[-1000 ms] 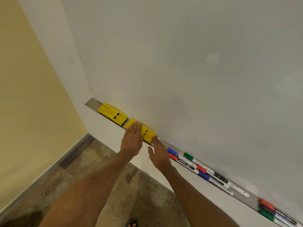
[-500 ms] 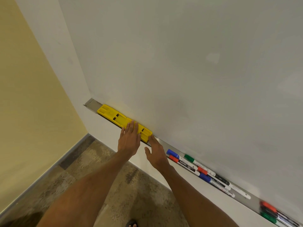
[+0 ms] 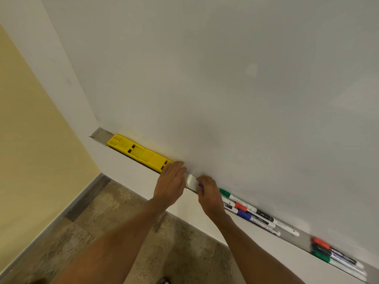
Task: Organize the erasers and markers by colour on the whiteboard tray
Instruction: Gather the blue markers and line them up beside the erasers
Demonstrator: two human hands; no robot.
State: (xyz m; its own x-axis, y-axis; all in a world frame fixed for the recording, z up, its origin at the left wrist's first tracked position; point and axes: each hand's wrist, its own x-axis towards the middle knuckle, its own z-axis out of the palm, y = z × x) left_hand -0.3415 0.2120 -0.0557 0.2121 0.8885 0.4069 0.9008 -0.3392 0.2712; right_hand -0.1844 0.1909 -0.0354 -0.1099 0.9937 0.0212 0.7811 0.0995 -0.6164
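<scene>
Two yellow erasers lie end to end at the left end of the metal tray (image 3: pixel 190 181): the far eraser (image 3: pixel 123 144) and the near eraser (image 3: pixel 152 158). My left hand (image 3: pixel 171 181) rests flat with its fingertips on the near eraser's right end. My right hand (image 3: pixel 208 193) is curled over the left ends of the markers, fingers closed around a blue-capped marker (image 3: pixel 201 186). To its right lie a green-capped marker (image 3: pixel 225 193), a red-capped one (image 3: pixel 240 206), a blue one (image 3: pixel 245 215) and a black one (image 3: pixel 264 215).
A second bunch with red (image 3: pixel 319 241), black (image 3: pixel 320 248) and green (image 3: pixel 320 256) caps lies further right on the tray. The whiteboard (image 3: pixel 225 78) rises behind it. A yellow side wall (image 3: pixel 30 150) and the floor (image 3: pixel 114 212) are to the left and below.
The near eraser has slid left until it touches the far one. My left hand followed to its right end. My right hand moved right onto the marker ends and closed.
</scene>
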